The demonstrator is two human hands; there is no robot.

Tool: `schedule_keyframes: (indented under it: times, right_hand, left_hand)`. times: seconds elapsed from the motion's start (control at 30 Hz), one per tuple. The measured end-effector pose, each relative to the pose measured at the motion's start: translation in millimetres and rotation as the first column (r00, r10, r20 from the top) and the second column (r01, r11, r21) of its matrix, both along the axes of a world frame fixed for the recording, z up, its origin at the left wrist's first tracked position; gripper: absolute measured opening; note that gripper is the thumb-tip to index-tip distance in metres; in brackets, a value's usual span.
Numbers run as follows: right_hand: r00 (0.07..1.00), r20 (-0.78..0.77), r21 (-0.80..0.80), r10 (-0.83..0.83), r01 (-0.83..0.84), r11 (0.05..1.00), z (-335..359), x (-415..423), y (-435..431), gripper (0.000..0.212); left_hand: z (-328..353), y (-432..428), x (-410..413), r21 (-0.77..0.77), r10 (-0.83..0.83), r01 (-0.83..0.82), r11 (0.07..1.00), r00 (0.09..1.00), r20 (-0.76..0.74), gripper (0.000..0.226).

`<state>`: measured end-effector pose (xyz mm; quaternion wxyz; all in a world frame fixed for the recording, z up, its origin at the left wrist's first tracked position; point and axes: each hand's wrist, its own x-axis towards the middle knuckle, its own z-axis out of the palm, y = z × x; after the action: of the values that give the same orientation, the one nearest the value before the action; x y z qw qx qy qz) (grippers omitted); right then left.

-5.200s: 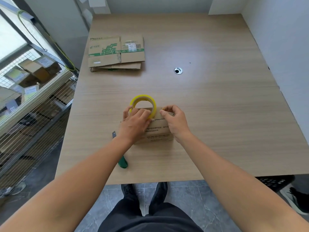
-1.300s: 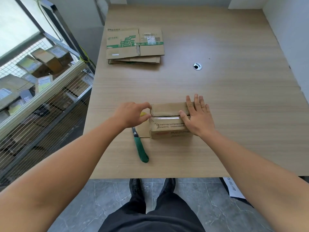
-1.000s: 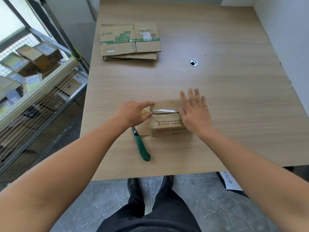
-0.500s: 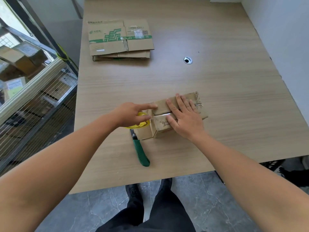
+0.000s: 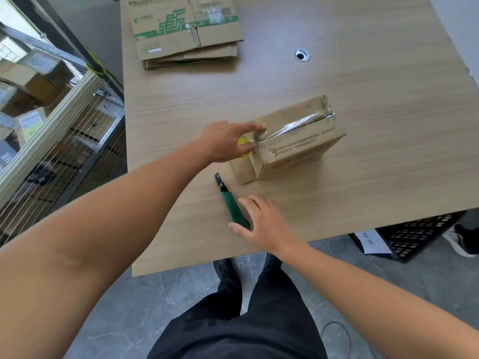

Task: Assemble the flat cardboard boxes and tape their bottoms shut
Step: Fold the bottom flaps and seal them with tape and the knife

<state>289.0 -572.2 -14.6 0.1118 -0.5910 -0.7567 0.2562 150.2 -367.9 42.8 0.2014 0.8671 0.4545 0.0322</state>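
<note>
A small cardboard box [image 5: 298,143] lies on the wooden table [image 5: 375,164], turned at an angle, with clear tape along its top seam. One side flap [image 5: 242,168] stands open at its left end. My left hand [image 5: 223,142] grips a yellow tape roll [image 5: 245,148] against that end, index finger stretched onto the box's top corner; most of the roll is hidden. My right hand [image 5: 261,221] is down on the rear end of a green utility knife [image 5: 228,199], thumb on one side and fingers on the other, not plainly curled round it.
A stack of flat cardboard boxes [image 5: 186,29] with green print lies at the table's far left. A round cable hole [image 5: 302,55] sits mid-table. A wire shelf rack [image 5: 51,130] with parcels stands left. A black crate [image 5: 414,234] is on the floor, right.
My right hand left the box top and dropped to the knife near the front edge. The box has swung further counter-clockwise. My left hand stays at the box's left end with the roll.
</note>
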Motion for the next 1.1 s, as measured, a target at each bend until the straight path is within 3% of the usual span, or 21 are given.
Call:
schedule_keyframes:
  times: [0.1, 0.3, 0.37, 0.47, 0.53, 0.67, 0.8, 0.9, 1.0, 1.1]
  right_hand:
    - [0.983, 0.155, -0.178, -0.097, 0.124, 0.976, -16, -23, 10, 0.08]
    - [0.943, 0.332, -0.148, 0.018, 0.033, 0.988, -26, -31, 13, 0.042]
    - [0.957, 0.288, -0.175, 0.021, 0.031, 0.984, -22, -22, 8, 0.035]
    - [0.987, 0.109, -0.255, -0.118, 0.143, 0.956, -8, 5, -5, 0.017]
    - [0.984, -0.003, -0.262, -0.18, 0.172, 0.95, 4, 26, -17, 0.017]
    - [0.951, -0.18, -0.048, -0.251, 0.247, 0.968, 34, 54, -33, 0.019]
    - [0.859, -0.346, 0.17, -0.378, 0.453, 0.875, 73, 53, -8, 0.016]
    - [0.798, -0.443, 0.196, -0.407, 0.53, 0.825, 96, 36, 33, 0.022]
    - [0.781, -0.418, 0.051, -0.464, 0.53, 0.846, 104, 17, 66, 0.029]
    - [0.838, -0.219, -0.095, -0.5, 0.492, 0.866, 93, 13, 81, 0.033]
  left_hand:
    - [-2, 0, -1, 0.012, 0.005, -0.005, 1.0, 1.0, -0.009, 0.047]
    - [-8, 0, -1, 0.04, -0.006, 0.006, 0.999, 1.0, -0.01, 0.046]
    - [-7, 0, -1, 0.037, -0.015, 0.016, 0.999, 1.0, -0.014, 0.046]
    - [-1, 2, 0, 0.008, -0.02, 0.02, 1.0, 0.999, -0.031, 0.045]
    - [-1, 5, 2, -0.006, -0.017, 0.016, 1.0, 0.999, -0.032, 0.043]
    - [-4, 10, 2, -0.009, -0.028, 0.028, 1.0, 0.999, -0.046, 0.043]
    - [-3, 5, 4, -0.028, -0.045, 0.044, 0.999, 0.999, -0.029, 0.043]
    - [-3, -1, 8, -0.052, -0.017, 0.016, 0.999, 1.0, -0.016, 0.04]
    - [-2, -9, 11, -0.073, 0.026, -0.025, 0.997, 1.0, 0.005, 0.035]
    - [-1, -15, 4, -0.181, 0.104, -0.083, 0.98, 0.989, 0.108, 0.043]
